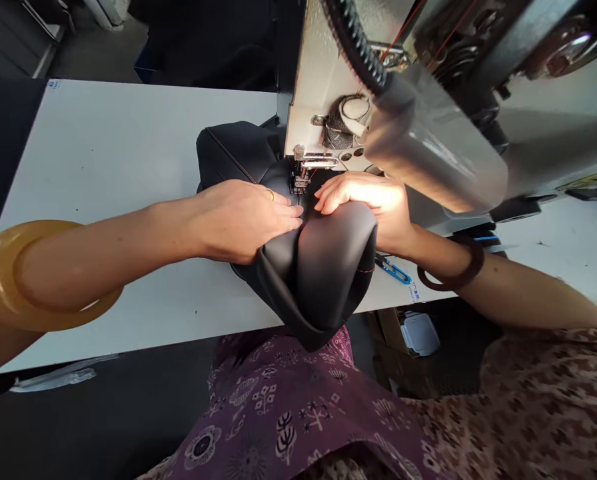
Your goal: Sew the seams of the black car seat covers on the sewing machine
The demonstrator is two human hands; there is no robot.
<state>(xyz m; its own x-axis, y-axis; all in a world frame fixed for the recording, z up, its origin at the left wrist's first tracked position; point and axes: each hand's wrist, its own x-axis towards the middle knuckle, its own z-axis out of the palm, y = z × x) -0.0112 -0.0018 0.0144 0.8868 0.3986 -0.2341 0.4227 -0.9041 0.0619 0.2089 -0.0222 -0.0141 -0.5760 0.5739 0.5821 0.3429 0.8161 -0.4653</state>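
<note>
A black leather-like piece (328, 260), folded and bunched, lies under the presser foot (299, 183) of a sewing machine. It has a stitched seam with reddish thread at its left part. My left hand (243, 217) presses on the piece just left of the foot, fingers together and thumb hidden; a ring is on one finger. To the right of the foot, my right hand (366, 200) is closed on the piece, fingertips curled near the needle. The raised fold hides part of its palm. Red thread runs down to the needle area.
The machine head (308, 87) rises above the work, with a grey cylindrical cover (433, 147) over my right hand. Blue thread snips (394, 269) lie on the white table (103, 153) by the right wrist. Below is a box with a white lid (420, 333).
</note>
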